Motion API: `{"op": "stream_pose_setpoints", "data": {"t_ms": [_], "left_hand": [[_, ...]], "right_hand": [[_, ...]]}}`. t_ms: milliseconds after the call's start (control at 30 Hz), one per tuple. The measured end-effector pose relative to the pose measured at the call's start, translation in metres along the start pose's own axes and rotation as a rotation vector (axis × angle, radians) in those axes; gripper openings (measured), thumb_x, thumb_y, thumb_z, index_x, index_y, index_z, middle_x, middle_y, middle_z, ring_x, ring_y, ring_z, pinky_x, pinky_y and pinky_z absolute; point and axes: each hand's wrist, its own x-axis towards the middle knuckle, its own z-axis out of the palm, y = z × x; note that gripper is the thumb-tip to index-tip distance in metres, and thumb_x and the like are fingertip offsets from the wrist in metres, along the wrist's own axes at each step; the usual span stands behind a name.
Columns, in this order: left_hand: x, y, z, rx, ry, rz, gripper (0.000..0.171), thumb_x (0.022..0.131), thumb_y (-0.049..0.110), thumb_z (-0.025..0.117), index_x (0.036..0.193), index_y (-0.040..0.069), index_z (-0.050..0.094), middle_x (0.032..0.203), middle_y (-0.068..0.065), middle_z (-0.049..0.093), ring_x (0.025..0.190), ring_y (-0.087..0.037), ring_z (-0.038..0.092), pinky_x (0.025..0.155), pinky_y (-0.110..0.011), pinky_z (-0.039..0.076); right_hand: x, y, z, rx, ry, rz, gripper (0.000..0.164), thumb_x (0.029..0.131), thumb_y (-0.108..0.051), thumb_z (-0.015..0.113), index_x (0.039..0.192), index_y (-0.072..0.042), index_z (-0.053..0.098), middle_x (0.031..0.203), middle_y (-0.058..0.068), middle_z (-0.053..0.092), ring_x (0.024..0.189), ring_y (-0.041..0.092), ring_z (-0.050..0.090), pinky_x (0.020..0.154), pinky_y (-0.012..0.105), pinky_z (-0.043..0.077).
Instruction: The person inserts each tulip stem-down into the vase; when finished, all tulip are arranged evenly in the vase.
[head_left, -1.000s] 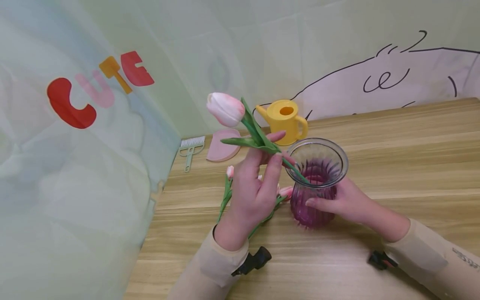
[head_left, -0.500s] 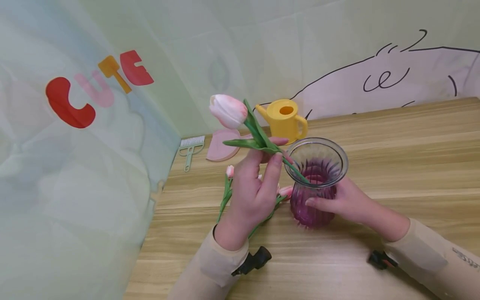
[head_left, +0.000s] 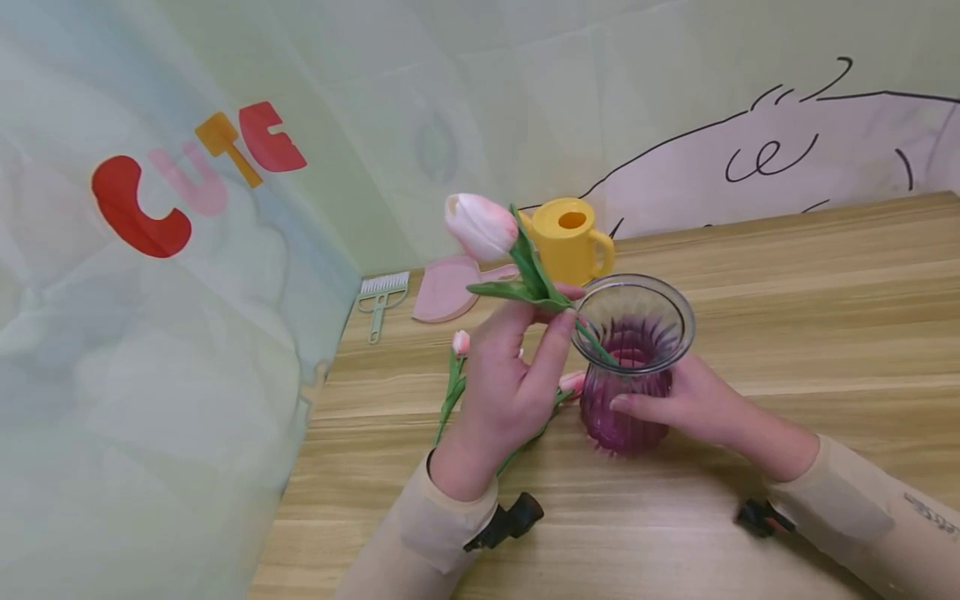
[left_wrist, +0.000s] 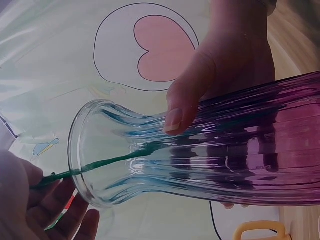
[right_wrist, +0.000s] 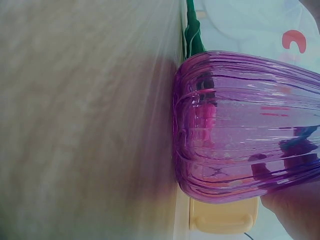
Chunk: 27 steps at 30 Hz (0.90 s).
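Observation:
My left hand (head_left: 506, 383) pinches the green stem of a pink-and-white tulip (head_left: 482, 227) just below its leaves. The flower head tilts up to the left, while the stem's lower end passes through the mouth of a ribbed glass vase (head_left: 626, 417), clear at the rim and purple below. In the left wrist view that stem (left_wrist: 112, 160) runs down inside the vase's neck. My right hand (head_left: 701, 404) grips the vase from the right, thumb on its near side. More tulips (head_left: 452, 387) lie on the table, partly hidden behind my left hand and forearm.
A yellow watering can (head_left: 566, 246) stands behind the vase near the back wall. To its left lie a pink dustpan (head_left: 446, 292) and a small green brush (head_left: 382, 296). The wooden table (head_left: 810, 333) meets fabric-covered walls at the left and back.
The tulip and my left hand's fingers have shifted a little to the right, toward the vase, with more stem inside it. My right hand and the vase have stayed in place.

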Motion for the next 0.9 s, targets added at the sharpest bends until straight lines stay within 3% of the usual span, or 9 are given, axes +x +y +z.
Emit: {"op": "stream_pose_setpoints", "data": {"t_ms": [433,900], "left_hand": [[-0.0009,-0.0022,0.0021,0.019,-0.001,0.005,0.020,0.097,0.003,0.066,0.117,-0.001,0.068,0.111,-0.013,0.073,0.101,-0.021,0.068,0.090,-0.032,0.059],[-0.0003,-0.0024,0.0015,0.107,-0.021,0.061,0.017,0.094,0.006,0.072,0.110,0.003,0.070,0.107,-0.010,0.073,0.100,-0.021,0.067,0.090,-0.029,0.057]], "right_hand": [[-0.0010,-0.0006,-0.0015,-0.022,-0.002,0.000,0.069,0.083,-0.006,0.085,0.141,-0.008,0.048,0.131,0.010,0.064,0.122,0.007,0.060,0.106,0.020,0.046],[-0.0002,-0.0013,0.0004,-0.026,0.003,0.006,0.068,0.083,-0.005,0.084,0.141,-0.005,0.047,0.130,0.012,0.065,0.121,0.007,0.061,0.105,0.019,0.046]]}}
